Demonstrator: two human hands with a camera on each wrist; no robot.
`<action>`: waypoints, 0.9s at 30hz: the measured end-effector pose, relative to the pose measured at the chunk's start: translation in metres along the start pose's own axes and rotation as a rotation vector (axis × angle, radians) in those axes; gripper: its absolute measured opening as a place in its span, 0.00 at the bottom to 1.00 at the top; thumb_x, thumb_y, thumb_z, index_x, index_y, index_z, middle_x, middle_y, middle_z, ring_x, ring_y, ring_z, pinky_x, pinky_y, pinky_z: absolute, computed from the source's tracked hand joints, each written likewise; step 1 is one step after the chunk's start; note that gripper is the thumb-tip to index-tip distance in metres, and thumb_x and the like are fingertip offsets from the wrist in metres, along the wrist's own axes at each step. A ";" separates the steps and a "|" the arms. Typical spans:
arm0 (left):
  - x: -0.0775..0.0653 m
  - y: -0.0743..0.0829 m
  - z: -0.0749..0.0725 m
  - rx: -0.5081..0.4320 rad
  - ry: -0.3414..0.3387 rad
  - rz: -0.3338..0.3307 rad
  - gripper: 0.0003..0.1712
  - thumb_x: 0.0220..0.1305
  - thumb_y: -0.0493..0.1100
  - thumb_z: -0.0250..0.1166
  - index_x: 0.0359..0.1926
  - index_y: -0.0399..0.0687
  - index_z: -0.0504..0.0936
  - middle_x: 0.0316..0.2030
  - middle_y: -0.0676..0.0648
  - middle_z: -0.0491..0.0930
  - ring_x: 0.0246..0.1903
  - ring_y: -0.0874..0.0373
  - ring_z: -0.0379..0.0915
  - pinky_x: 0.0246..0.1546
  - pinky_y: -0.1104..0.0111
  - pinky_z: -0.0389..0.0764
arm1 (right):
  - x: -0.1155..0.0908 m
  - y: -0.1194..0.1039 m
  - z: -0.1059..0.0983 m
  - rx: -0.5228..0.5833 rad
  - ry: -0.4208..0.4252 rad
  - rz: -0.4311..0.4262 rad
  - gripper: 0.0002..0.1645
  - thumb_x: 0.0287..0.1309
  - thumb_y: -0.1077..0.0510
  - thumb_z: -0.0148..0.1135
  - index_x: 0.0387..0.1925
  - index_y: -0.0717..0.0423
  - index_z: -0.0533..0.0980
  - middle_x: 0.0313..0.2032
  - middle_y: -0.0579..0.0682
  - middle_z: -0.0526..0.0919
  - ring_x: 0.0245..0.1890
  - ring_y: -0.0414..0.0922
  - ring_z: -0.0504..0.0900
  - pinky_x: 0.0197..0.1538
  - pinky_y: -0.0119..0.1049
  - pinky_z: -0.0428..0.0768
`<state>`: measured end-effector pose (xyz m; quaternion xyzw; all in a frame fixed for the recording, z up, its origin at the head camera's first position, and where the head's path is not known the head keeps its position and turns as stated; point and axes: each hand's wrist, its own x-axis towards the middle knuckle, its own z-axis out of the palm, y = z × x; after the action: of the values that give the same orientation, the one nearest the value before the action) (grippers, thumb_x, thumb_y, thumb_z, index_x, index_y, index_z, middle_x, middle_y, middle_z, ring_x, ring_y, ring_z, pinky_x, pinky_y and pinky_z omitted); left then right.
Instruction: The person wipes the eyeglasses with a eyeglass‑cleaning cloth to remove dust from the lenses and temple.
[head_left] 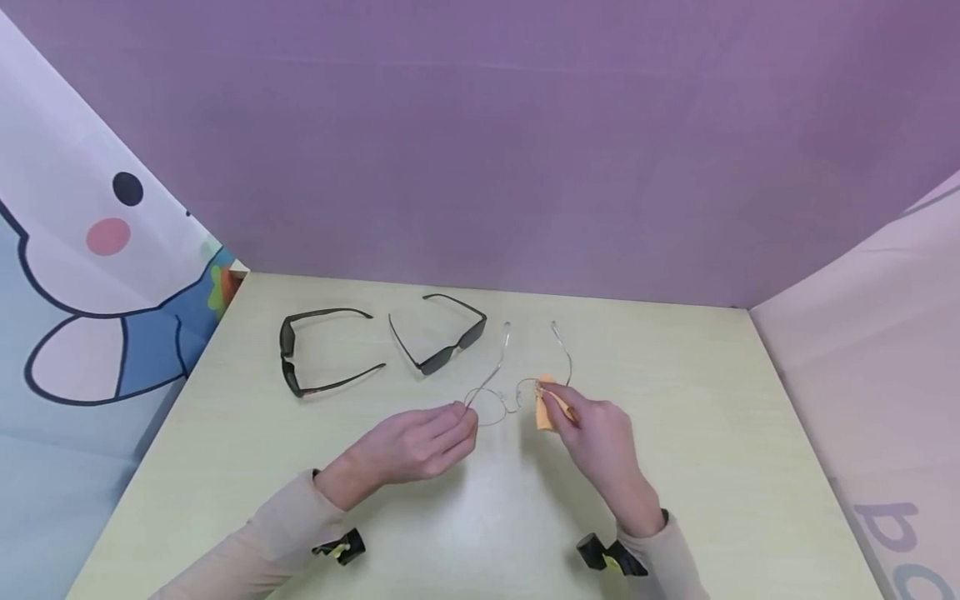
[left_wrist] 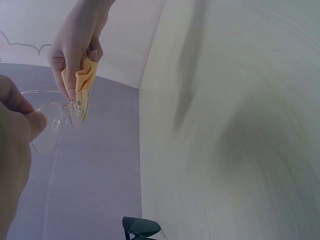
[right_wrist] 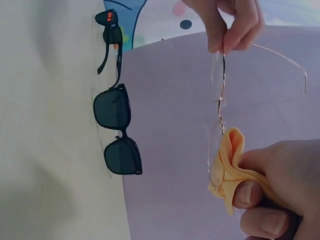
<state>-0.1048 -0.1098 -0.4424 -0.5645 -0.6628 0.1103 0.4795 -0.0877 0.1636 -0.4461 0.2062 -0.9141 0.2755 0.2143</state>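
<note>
In the head view, thin wire-rimmed eyeglasses (head_left: 491,407) with clear lenses are held above the table, temples unfolded and pointing away. My left hand (head_left: 416,443) pinches the left end of the frame between thumb and fingers. A folded orange cloth (head_left: 546,417) is gripped in my right hand (head_left: 600,437), at the other lens. The right wrist view shows the cloth (right_wrist: 227,172) wrapped over both sides of that lens, partly hiding it. From the left wrist view, my thumb overlaps the near rim of the eyeglasses (left_wrist: 50,130).
Two pairs of black sunglasses lie unfolded on the pale table (head_left: 712,467) behind the hands: one pair (head_left: 288,339) at the far left, another pair (head_left: 437,361) nearer the middle. A purple cloth wall (head_left: 480,167) rises behind the table, with printed panels at both sides.
</note>
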 end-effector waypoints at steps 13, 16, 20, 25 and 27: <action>-0.001 0.000 -0.001 -0.015 -0.010 -0.021 0.14 0.71 0.24 0.53 0.38 0.41 0.83 0.40 0.46 0.86 0.41 0.59 0.83 0.52 0.71 0.85 | 0.000 0.000 0.002 0.019 -0.001 -0.030 0.12 0.59 0.64 0.72 0.46 0.57 0.87 0.08 0.36 0.53 0.14 0.24 0.42 0.15 0.19 0.46; -0.001 0.000 -0.002 -0.019 -0.021 -0.027 0.14 0.71 0.25 0.53 0.38 0.41 0.83 0.41 0.46 0.86 0.41 0.59 0.83 0.53 0.71 0.85 | 0.000 -0.002 0.002 0.075 -0.041 -0.025 0.12 0.60 0.64 0.72 0.46 0.57 0.87 0.08 0.34 0.53 0.14 0.23 0.43 0.14 0.19 0.48; -0.001 0.000 -0.002 -0.022 -0.037 -0.033 0.14 0.72 0.25 0.53 0.39 0.42 0.83 0.41 0.46 0.86 0.42 0.59 0.83 0.54 0.71 0.85 | -0.001 -0.006 0.001 0.138 -0.074 -0.036 0.12 0.60 0.64 0.71 0.47 0.56 0.87 0.09 0.34 0.55 0.14 0.23 0.45 0.14 0.20 0.51; -0.001 0.000 -0.002 -0.024 -0.024 -0.044 0.14 0.71 0.24 0.54 0.38 0.41 0.83 0.41 0.46 0.86 0.41 0.59 0.84 0.53 0.71 0.85 | 0.001 -0.002 0.000 0.031 -0.042 -0.014 0.12 0.60 0.63 0.72 0.46 0.56 0.87 0.07 0.36 0.53 0.14 0.24 0.42 0.15 0.21 0.47; -0.002 0.000 -0.002 -0.031 -0.023 -0.050 0.14 0.71 0.24 0.54 0.38 0.41 0.83 0.41 0.46 0.86 0.41 0.59 0.84 0.53 0.71 0.85 | 0.001 -0.001 0.001 0.017 -0.035 -0.002 0.11 0.60 0.63 0.72 0.46 0.56 0.87 0.07 0.36 0.53 0.14 0.25 0.41 0.15 0.21 0.47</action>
<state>-0.1034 -0.1118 -0.4425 -0.5540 -0.6836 0.0946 0.4656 -0.0881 0.1622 -0.4460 0.2138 -0.9152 0.2793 0.1969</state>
